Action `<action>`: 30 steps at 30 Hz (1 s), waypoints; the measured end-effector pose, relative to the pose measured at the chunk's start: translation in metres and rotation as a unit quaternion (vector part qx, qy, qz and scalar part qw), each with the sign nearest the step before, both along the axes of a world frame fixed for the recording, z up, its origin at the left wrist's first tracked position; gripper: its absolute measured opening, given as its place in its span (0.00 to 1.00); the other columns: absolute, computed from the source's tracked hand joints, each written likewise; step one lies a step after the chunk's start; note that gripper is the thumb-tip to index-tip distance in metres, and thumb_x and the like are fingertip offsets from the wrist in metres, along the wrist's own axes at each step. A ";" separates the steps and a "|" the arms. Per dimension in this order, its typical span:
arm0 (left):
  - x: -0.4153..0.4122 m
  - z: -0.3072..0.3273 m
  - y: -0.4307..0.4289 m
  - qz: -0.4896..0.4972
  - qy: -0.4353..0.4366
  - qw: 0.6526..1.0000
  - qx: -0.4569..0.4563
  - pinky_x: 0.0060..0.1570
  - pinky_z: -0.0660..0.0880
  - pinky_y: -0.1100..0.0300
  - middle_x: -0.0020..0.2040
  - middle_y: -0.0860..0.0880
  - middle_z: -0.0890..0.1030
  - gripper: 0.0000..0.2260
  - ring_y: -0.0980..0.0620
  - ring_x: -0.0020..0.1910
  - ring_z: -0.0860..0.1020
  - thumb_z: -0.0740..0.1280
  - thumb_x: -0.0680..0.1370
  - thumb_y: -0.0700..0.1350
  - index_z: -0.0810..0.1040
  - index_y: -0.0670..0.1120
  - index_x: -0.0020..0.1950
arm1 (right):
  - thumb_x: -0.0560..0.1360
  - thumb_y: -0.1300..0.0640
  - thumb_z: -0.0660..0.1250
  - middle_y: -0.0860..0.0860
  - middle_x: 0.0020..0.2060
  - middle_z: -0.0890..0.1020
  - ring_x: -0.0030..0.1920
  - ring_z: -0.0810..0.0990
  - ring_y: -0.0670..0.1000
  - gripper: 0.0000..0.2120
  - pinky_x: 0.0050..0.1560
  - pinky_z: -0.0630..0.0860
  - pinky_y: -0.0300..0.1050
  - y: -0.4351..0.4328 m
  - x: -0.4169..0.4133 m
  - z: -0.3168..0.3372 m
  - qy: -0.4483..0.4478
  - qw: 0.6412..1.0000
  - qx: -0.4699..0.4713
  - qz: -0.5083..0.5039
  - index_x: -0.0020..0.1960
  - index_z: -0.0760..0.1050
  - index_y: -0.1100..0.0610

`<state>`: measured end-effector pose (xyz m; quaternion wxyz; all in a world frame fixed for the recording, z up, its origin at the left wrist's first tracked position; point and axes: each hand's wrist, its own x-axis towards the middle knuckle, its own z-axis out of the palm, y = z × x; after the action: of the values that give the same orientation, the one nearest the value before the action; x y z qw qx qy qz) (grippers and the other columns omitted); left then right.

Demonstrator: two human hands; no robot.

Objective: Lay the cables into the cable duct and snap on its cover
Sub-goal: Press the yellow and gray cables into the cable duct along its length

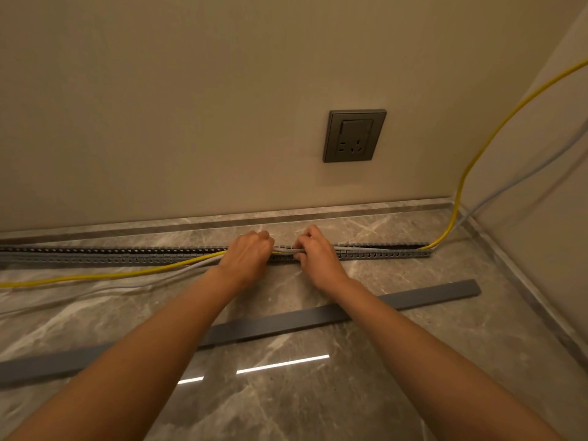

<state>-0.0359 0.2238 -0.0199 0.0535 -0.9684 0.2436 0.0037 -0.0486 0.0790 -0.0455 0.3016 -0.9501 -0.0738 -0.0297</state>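
A long grey slotted cable duct lies open on the marble floor along the wall. A yellow cable and grey cables run from the left across the floor to my hands. To the right of my hands they lie inside the duct, leave it at its right end and climb the side wall. My left hand and my right hand are side by side over the middle of the duct, both closed on the cable bundle. The flat grey cover lies loose on the floor in front, under my forearms.
A dark grey wall socket sits on the back wall above the duct. A marble skirting runs along the wall. The side wall closes the corner at the right.
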 end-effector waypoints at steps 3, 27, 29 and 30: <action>-0.007 -0.003 0.001 -0.004 -0.008 1.000 -0.004 0.50 0.72 0.53 0.59 0.42 0.75 0.10 0.43 0.53 0.76 0.57 0.79 0.38 0.70 0.41 0.60 | 0.75 0.66 0.62 0.58 0.53 0.72 0.53 0.72 0.55 0.04 0.58 0.70 0.46 0.000 0.000 0.001 0.001 1.000 -0.008 0.006 0.47 0.75 0.65; 0.002 0.003 -0.017 0.041 -0.020 0.999 0.008 0.46 0.72 0.53 0.54 0.42 0.77 0.07 0.43 0.51 0.76 0.61 0.78 0.38 0.75 0.40 0.53 | 0.75 0.62 0.64 0.56 0.50 0.74 0.48 0.75 0.56 0.06 0.50 0.73 0.49 -0.019 -0.005 -0.001 -0.042 0.998 -0.054 -0.011 0.48 0.78 0.63; 0.003 0.002 -0.015 0.005 -0.011 1.000 0.016 0.49 0.72 0.53 0.54 0.42 0.77 0.08 0.44 0.52 0.75 0.60 0.78 0.39 0.75 0.40 0.54 | 0.75 0.61 0.65 0.55 0.51 0.73 0.48 0.76 0.55 0.07 0.52 0.74 0.48 -0.021 -0.006 -0.003 -0.035 0.998 -0.043 -0.014 0.51 0.79 0.61; 0.003 0.002 -0.012 -0.007 -0.013 1.000 0.014 0.48 0.72 0.53 0.54 0.42 0.77 0.08 0.44 0.52 0.75 0.60 0.78 0.40 0.75 0.41 0.55 | 0.75 0.62 0.65 0.55 0.51 0.73 0.49 0.75 0.54 0.08 0.53 0.73 0.47 -0.021 -0.006 -0.003 -0.036 0.998 -0.042 -0.014 0.52 0.78 0.61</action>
<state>-0.0327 0.2113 -0.0180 0.0705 -0.9659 0.2492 -0.0059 -0.0548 0.0580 -0.0482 0.2580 -0.9613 -0.0721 -0.0649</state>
